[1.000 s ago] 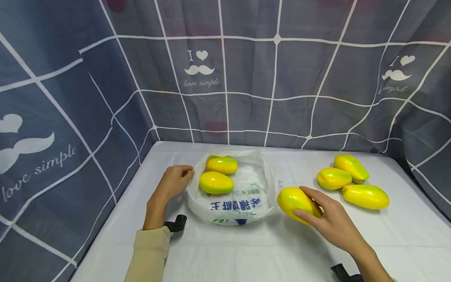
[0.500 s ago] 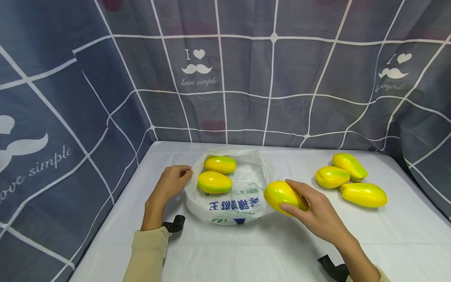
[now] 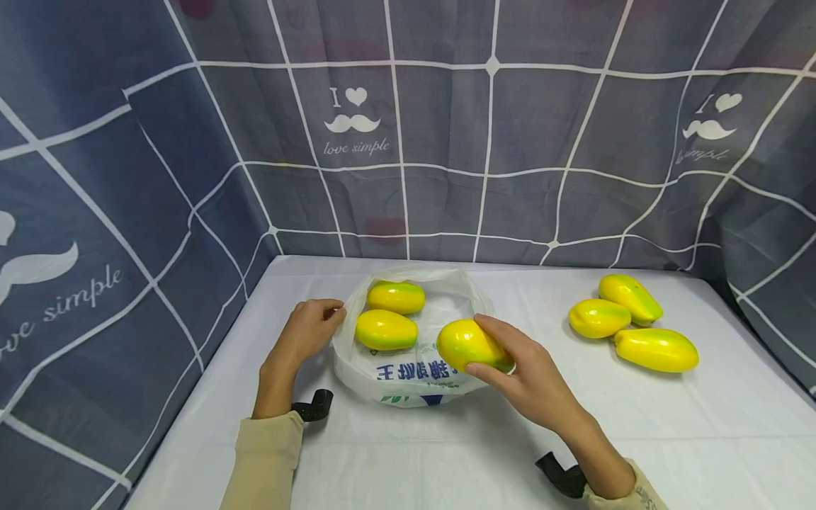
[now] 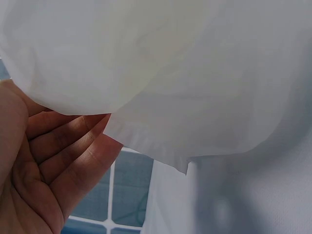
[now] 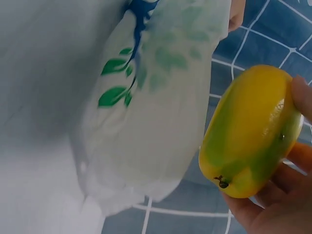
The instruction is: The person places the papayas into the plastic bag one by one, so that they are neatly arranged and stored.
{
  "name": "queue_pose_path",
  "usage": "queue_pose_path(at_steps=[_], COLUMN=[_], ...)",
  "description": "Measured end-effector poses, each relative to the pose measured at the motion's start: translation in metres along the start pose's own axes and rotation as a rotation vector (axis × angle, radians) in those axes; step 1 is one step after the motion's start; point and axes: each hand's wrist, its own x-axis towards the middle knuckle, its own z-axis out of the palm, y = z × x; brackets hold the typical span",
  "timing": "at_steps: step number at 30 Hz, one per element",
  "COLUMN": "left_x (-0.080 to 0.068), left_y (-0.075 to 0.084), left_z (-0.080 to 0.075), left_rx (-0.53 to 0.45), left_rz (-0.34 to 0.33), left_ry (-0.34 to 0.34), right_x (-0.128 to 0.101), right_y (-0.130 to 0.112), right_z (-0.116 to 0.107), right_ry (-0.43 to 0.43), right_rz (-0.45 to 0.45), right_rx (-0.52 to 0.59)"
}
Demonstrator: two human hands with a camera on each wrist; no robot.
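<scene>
In the head view my right hand (image 3: 529, 375) grips a yellow-green papaya (image 3: 470, 345) above the right part of a white plastic bag (image 3: 376, 386). The right wrist view shows this papaya (image 5: 251, 131) between thumb and fingers, its small dark stem end visible, beside the bag's printed wall (image 5: 146, 131). At the bag's left rim, my left hand (image 3: 309, 329) pinches the plastic; in the left wrist view, the fingers (image 4: 83, 170) meet the bag's edge (image 4: 156, 131). Inside the opened bag lie two papayas, one farther back (image 3: 395, 297) and one nearer (image 3: 386, 330).
Three more papayas lie together at the right of the table: one at the back (image 3: 630, 299), one at the left (image 3: 598, 318) and one in front (image 3: 656, 350). A dark checked curtain (image 3: 446, 142) hangs behind and left of the white table (image 3: 408, 460).
My right hand has moved left with the papaya, from outside the bag's right edge to over its opening. My left hand stays at the left rim.
</scene>
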Motion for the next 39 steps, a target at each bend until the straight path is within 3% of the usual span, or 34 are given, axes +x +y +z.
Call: queue_pose_path(at_steps=[9,19,31,39], left_x=[0.0,0.0,0.0,0.001], left_y=[-0.001,0.0,-0.001,0.0], left_z=[-0.002,-0.002,-0.001,-0.001], left_rx=[0.005,0.011,0.006,-0.004], left_rz=[-0.007,-0.008,-0.004,-0.004], left_ry=[-0.004,-0.004,0.007,0.003], right_x=[0.012,0.027,0.041,0.045], right_y=[-0.012,-0.024,-0.036,-0.039], right_z=[0.027,0.051,0.076,0.091], right_ry=[-0.052,-0.063,-0.086,-0.138], right_rz=[-0.032,-0.054,-0.013,0.101], right_rx=[0.101,0.141,0.125,0.124])
